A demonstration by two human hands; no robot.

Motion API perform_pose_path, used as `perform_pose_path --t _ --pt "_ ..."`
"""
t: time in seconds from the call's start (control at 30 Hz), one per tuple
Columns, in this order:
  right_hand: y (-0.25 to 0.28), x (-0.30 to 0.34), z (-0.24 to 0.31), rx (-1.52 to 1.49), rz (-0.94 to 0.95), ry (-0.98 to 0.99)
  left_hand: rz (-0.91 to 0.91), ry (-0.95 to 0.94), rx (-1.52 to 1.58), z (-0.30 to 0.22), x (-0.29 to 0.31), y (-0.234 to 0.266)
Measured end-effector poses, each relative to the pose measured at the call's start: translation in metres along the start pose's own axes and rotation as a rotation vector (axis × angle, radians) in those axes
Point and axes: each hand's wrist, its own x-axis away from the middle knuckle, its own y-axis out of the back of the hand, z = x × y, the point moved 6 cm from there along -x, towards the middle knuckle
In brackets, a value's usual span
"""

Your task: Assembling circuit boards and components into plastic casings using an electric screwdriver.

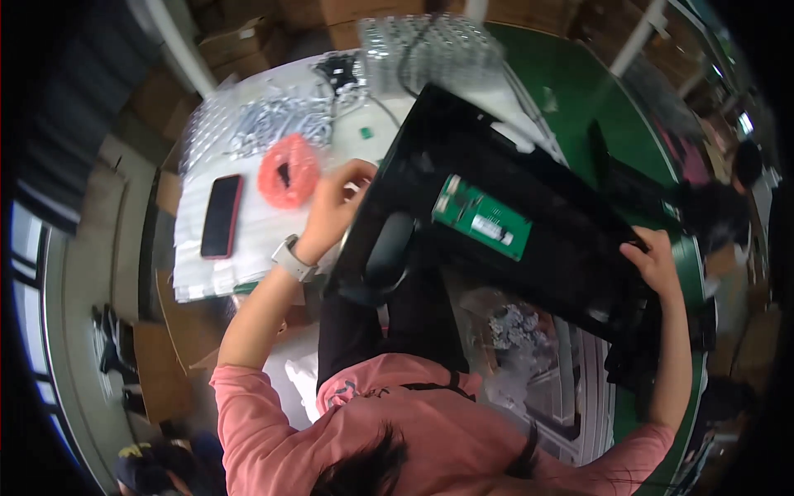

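A large black plastic housing (pixel 529 215) is held tilted over my lap and the table edge. A green circuit board (pixel 484 217) with a white label sits on its inner face, and an oval opening shows near its left end. My left hand (pixel 337 202), with a pale watch strap on the wrist, has its fingers curled at the housing's left edge; the fingertips are partly hidden. My right hand (pixel 656 260) grips the opposite end, thumb on the near face. Left of my left hand lies a pink bubble-wrap roll (pixel 288 171) with a dark centre.
On the white-covered table (pixel 186 264) lie a phone (pixel 222 217), a heap of pale cables (pixel 281 120) and a small green board (pixel 366 132). Clear plastic trays (pixel 434 54) stand at the back. A green work surface (pixel 538 70) runs along the right, where another person (pixel 719 215) is.
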Motion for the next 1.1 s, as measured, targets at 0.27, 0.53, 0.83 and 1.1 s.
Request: perform_pose_path --t 0.27,0.53,0.83,1.1 --pt "-0.137 -0.154 0.074 -0.091 0.463 0.262 -0.146 -0.208 -0.74 0.076 -0.017 0.121" --pt "-0.145 -0.212 0.12 0.041 0.384 0.386 0.062 -0.005 -0.731 0.089 -0.035 0.113" --pt "-0.192 -0.313 0.108 0.249 0.119 0.217 -0.135 -0.044 -0.474 0.081 -0.034 0.12" --pt "-0.134 -0.31 0.109 -0.212 -0.279 0.355 -0.215 0.005 -0.452 0.085 -0.028 0.122"
